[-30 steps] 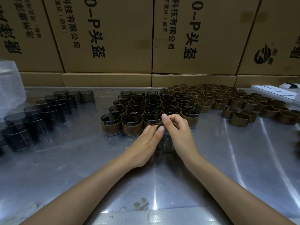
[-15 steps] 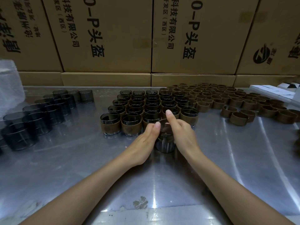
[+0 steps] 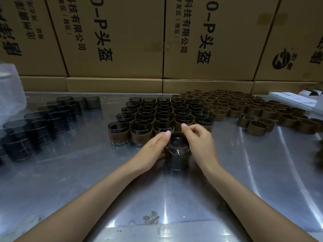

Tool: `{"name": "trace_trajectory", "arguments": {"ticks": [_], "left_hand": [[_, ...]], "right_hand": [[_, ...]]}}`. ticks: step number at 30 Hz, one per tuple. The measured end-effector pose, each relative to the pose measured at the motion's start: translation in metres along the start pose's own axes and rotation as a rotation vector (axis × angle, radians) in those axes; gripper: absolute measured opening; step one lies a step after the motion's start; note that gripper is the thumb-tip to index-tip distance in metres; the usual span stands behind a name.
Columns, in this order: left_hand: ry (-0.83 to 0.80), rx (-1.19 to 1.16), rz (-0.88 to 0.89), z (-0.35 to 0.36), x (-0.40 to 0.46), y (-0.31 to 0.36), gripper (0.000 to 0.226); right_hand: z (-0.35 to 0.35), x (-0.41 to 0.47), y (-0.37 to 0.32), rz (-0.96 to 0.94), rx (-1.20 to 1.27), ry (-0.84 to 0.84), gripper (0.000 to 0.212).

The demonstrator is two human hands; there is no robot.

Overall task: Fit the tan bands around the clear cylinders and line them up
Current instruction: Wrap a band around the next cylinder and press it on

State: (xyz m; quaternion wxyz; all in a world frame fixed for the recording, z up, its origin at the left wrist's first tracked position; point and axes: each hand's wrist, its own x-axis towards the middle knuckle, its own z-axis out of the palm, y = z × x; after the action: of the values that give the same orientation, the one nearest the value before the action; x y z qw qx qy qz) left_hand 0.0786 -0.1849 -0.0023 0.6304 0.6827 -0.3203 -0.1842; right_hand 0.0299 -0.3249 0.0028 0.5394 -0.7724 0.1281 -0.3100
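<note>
In the head view, one clear cylinder [image 3: 178, 157] is seen standing upright on the metal surface [image 3: 78, 172], just in front of the block of finished banded cylinders [image 3: 157, 117], which serves here as the landmark. A tan band [image 3: 174, 133] is seated around the upper part of this cylinder only; the lower wall is left bare. The left hand [image 3: 153, 151] is laid against the cylinder's left side with fingers extended along the band, so its grip is a flat press rather than a closed hold. The right hand [image 3: 199, 142] is curled over the rim on the right side, and the band appears to be pinched between thumb and forefinger. Unbanded cylinders [image 3: 35, 126] are ranged well to the left of the block, loose bands [image 3: 244, 107] to its right, and cardboard cartons [image 3: 113, 37] behind it. The step in hand is judged to be the seating of the band. Next, an even downward push on both sides is called for, after which the piece is to be set in the front row.
</note>
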Motion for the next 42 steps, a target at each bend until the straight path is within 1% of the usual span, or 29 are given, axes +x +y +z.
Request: {"name": "trace_trajectory", "arguments": {"ticks": [3,6,8,9,11,12,13,15,16,18,20,22,24,25,27,28,29,32,35,37,39,40,41,42], "left_hand": [[0.045,-0.050,-0.043,-0.001,0.002,0.001,0.029],[0.135,-0.088,-0.010,0.000,0.004,0.002,0.023],[0.221,-0.092,0.057,-0.001,0.006,0.003,0.019],[0.264,-0.098,0.093,-0.002,0.006,0.004,0.018],[0.333,-0.120,0.160,-0.008,0.006,0.006,0.018],[0.359,-0.131,0.181,-0.010,0.006,0.007,0.019],[0.381,-0.142,0.187,-0.012,0.006,0.008,0.020],[0.391,-0.182,0.160,-0.014,0.005,0.011,0.020],[0.361,-0.210,0.123,-0.015,0.006,0.013,0.021],[0.242,-0.255,-0.002,-0.019,0.004,0.019,0.039],[0.084,-0.252,-0.141,-0.026,0.000,0.027,0.059],[-0.034,-0.245,-0.164,-0.034,-0.004,0.029,0.063],[-0.106,-0.285,-0.116,-0.037,-0.007,0.030,0.064],[-0.143,-0.314,-0.094,-0.036,-0.008,0.029,0.068],[-0.194,-0.377,-0.056,-0.035,-0.007,0.026,0.076],[-0.209,-0.408,-0.041,-0.035,-0.006,0.023,0.078],[-0.229,-0.427,-0.027,-0.036,-0.005,0.021,0.080],[-0.335,-0.381,0.033,-0.034,-0.003,0.015,0.085],[-0.379,-0.337,0.075,-0.033,-0.006,0.015,0.091],[-0.369,-0.285,0.098,-0.033,-0.009,0.018,0.105],[-0.334,-0.287,0.076,-0.032,-0.012,0.026,0.113],[-0.306,-0.296,0.056,-0.032,-0.012,0.030,0.109],[-0.271,-0.296,0.036,-0.033,-0.012,0.034,0.099],[-0.232,-0.272,0.028,-0.034,-0.011,0.037,0.090]], "right_hand": [[0.001,0.002,0.002,0.020,0.023,-0.050,0.026],[-0.001,0.005,-0.001,0.079,0.020,-0.111,0.032],[-0.004,0.005,-0.003,0.150,0.083,-0.184,0.041],[-0.005,0.004,-0.006,0.208,0.136,-0.248,0.050],[-0.008,0.003,-0.013,0.323,0.209,-0.413,0.070],[-0.010,0.003,-0.016,0.360,0.220,-0.496,0.076],[-0.011,0.003,-0.018,0.375,0.229,-0.565,0.075],[-0.013,0.003,-0.019,0.358,0.246,-0.634,0.062],[-0.014,0.003,-0.019,0.332,0.257,-0.642,0.058],[-0.017,0.004,-0.016,0.258,0.291,-0.642,0.053],[-0.020,0.005,-0.016,0.198,0.331,-0.683,0.034],[-0.023,0.006,-0.016,0.170,0.393,-0.734,0.024],[-0.026,0.007,-0.017,0.154,0.505,-0.780,0.029],[-0.027,0.007,-0.017,0.148,0.556,-0.806,0.037],[-0.028,0.008,-0.016,0.141,0.625,-0.868,0.067],[-0.028,0.007,-0.016,0.138,0.649,-0.901,0.078],[-0.028,0.007,-0.015,0.132,0.673,-0.932,0.082],[-0.026,0.006,-0.014,0.123,0.732,-0.983,0.076],[-0.027,0.005,-0.014,0.112,0.762,-0.998,0.066],[-0.028,0.005,-0.017,0.101,0.741,-0.972,0.073],[-0.029,0.005,-0.018,0.099,0.715,-0.940,0.089],[-0.029,0.004,-0.019,0.110,0.704,-0.926,0.095],[-0.029,0.004,-0.021,0.131,0.699,-0.905,0.095],[-0.029,0.004,-0.021,0.149,0.692,-0.867,0.086]]}}
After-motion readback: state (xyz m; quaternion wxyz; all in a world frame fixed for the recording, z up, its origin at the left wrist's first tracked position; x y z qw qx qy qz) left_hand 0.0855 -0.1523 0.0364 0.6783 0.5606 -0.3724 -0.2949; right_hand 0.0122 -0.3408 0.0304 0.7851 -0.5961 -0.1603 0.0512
